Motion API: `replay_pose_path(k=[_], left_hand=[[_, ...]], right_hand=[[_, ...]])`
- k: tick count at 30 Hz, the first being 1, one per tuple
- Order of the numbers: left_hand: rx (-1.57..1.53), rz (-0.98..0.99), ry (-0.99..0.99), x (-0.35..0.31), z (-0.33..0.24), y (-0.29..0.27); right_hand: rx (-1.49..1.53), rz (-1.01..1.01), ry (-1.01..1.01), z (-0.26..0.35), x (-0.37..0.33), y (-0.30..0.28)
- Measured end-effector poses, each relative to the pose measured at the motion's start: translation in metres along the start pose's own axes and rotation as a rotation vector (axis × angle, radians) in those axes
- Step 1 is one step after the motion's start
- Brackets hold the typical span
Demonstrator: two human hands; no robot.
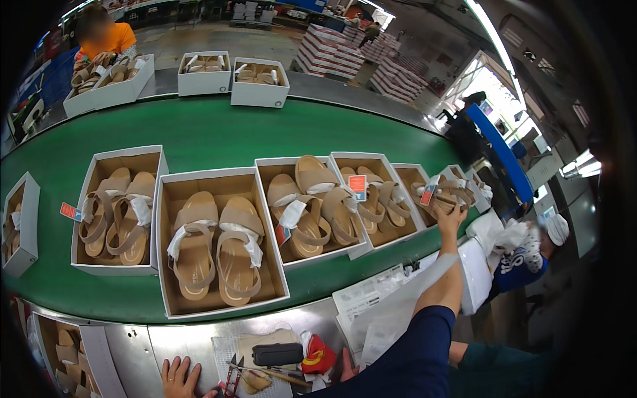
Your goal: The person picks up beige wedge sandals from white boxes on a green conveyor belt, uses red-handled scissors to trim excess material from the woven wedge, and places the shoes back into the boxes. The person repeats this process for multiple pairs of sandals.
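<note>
Nearest you in the head view, your left hand (pixel 178 379) lies palm down on the metal desk (pixel 159 338), its fingers spread and holding nothing; one finger wears a ring. Just to its right you have one pair of scissors (pixel 233 377), one black case (pixel 277 354) and one red-and-yellow item (pixel 318 355).

Your right arm reaches out to the right, and the fingers of your right hand (pixel 451 217) are closed around one tan sandal (pixel 454 196), the thing you are handling, at the boxes near the right end of the green belt (pixel 219 126).

To the left of that hand, four boxes along the belt each show two sandals: the second box from the left (pixel 83 260), the third (pixel 162 265), the fourth (pixel 261 171) and the fifth (pixel 390 166). You can count four orange tags. Farther right the boxes overlap, so their number cannot be told.
</note>
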State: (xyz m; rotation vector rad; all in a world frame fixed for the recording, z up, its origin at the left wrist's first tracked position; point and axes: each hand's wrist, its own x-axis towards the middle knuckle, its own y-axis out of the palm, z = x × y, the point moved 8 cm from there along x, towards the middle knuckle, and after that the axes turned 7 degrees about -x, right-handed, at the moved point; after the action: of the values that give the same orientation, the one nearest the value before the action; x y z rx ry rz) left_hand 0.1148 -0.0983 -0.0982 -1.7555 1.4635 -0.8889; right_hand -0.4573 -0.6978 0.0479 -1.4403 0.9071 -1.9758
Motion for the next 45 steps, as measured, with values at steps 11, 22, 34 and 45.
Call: replay_pose_path(k=[11, 22, 34, 45], left_hand=[[0.018, -0.072, 0.027, 0.003, 0.000, -0.013], [-0.045, -0.105, -0.004, -0.010, 0.008, -0.018], [-1.094, -0.391, -0.046, 0.002, -0.007, -0.102], [-1.530, -0.582, -0.484, -0.110, 0.062, -0.073]], right_hand=[[0.232, 0.621, -0.562, 0.206, -0.077, 0.054], [0.085, 0.014, -0.277, 0.240, -0.060, -0.070], [1.026, 0.193, -0.339, 0.329, -0.247, -0.367], [0.979, 0.577, -0.770, 0.378, -0.605, -0.375]])
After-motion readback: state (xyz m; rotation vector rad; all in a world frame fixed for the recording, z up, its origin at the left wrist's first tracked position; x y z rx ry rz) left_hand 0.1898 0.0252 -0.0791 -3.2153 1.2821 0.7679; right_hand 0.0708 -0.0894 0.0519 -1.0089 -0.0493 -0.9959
